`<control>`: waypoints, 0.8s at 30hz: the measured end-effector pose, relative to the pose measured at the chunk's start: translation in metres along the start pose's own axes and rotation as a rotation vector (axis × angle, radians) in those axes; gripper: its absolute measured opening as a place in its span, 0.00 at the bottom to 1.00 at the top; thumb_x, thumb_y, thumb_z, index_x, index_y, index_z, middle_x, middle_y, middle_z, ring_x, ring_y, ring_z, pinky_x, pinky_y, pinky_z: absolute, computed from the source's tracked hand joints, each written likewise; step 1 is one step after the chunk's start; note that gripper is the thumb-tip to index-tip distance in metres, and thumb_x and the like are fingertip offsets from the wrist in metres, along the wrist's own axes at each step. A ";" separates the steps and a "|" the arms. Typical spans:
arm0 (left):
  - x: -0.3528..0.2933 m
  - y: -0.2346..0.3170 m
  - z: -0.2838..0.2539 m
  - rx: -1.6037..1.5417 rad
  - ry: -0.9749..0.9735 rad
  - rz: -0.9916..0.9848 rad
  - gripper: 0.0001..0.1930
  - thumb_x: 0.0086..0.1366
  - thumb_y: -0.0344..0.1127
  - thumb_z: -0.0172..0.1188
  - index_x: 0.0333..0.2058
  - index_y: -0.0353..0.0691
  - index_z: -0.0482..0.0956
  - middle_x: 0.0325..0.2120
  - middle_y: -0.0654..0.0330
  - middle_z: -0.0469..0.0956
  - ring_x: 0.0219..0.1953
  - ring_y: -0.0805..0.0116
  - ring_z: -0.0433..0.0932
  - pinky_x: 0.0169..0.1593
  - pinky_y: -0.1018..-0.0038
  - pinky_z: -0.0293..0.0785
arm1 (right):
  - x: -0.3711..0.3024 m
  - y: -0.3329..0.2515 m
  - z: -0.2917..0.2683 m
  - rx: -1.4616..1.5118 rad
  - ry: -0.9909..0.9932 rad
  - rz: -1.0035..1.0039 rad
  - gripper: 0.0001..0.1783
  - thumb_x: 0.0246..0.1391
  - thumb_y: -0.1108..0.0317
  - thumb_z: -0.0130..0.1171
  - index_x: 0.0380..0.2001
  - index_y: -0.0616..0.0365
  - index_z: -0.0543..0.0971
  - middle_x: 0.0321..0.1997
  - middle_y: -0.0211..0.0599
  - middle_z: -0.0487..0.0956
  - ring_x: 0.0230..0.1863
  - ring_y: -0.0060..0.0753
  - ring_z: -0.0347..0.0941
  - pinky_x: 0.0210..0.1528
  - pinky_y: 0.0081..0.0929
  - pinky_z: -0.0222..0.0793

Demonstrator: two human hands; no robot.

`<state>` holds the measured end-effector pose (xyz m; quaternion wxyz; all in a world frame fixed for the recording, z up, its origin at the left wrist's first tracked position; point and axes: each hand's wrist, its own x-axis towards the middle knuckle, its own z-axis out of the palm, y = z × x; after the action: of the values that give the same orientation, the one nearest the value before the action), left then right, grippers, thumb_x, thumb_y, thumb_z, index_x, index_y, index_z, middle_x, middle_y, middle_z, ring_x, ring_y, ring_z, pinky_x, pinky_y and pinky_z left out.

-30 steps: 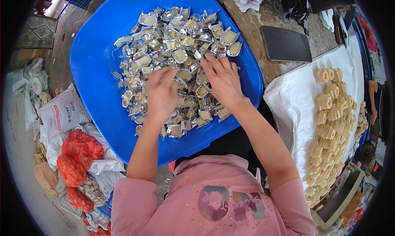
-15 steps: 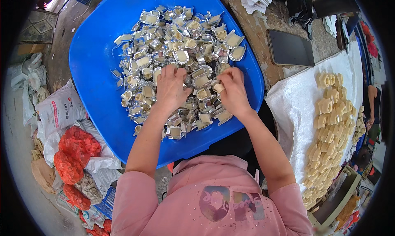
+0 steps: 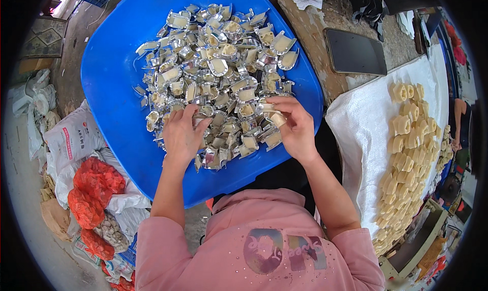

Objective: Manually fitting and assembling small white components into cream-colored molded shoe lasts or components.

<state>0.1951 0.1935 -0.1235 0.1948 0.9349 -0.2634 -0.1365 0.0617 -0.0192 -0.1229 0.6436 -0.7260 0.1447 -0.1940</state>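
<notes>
A large blue plastic basin (image 3: 109,83) holds a heap of small silver, curved metal-look parts with cream insides (image 3: 218,66). My right hand (image 3: 299,131) is at the heap's right side, fingers closed around a small cream plastic piece (image 3: 278,119). A shiny silver part lies against those fingertips; whether they grip it too I cannot tell. On the lower left of the heap rests my left hand (image 3: 182,137), its thumb and index finger apart and its fingertips among the parts. Nothing shows between those fingers.
On the right, a white woven sheet (image 3: 356,118) bears many cream plastic pieces (image 3: 406,159). A dark phone (image 3: 355,51) lies on the worn wooden table (image 3: 310,42). Red mesh bags (image 3: 96,182) and a white printed sack (image 3: 73,136) stand left of the basin. Another person's arm (image 3: 459,123) shows far right.
My left hand has moved left and toward me across the heap. My right hand has shifted slightly nearer and right, still with the cream piece. The whole view has shifted slightly.
</notes>
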 end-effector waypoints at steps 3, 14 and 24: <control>-0.006 0.006 -0.008 0.070 0.045 0.086 0.22 0.47 0.35 0.69 0.42 0.42 0.75 0.32 0.57 0.76 0.39 0.56 0.74 0.44 0.63 0.68 | 0.000 -0.016 0.002 -0.193 -0.005 -0.243 0.18 0.40 0.90 0.54 0.36 0.61 0.71 0.45 0.42 0.78 0.46 0.46 0.75 0.46 0.33 0.71; -0.028 0.074 -0.002 -0.902 0.217 0.451 0.11 0.52 0.20 0.64 0.35 0.36 0.79 0.38 0.54 0.76 0.41 0.62 0.76 0.43 0.71 0.73 | -0.010 -0.037 0.009 -0.231 -0.018 -0.432 0.17 0.38 0.87 0.59 0.35 0.62 0.74 0.44 0.43 0.77 0.44 0.47 0.74 0.44 0.36 0.71; -0.032 0.089 0.005 -0.848 0.322 0.445 0.03 0.55 0.23 0.62 0.30 0.36 0.78 0.30 0.58 0.73 0.38 0.61 0.74 0.40 0.69 0.71 | -0.025 -0.053 0.009 -0.214 -0.035 -0.304 0.18 0.39 0.89 0.56 0.35 0.59 0.73 0.40 0.41 0.75 0.39 0.43 0.70 0.40 0.32 0.65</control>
<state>0.1281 0.1399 -0.0841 0.6198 0.7040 -0.3443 -0.0409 0.0413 0.0071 -0.0741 0.5284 -0.8072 0.0417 -0.2599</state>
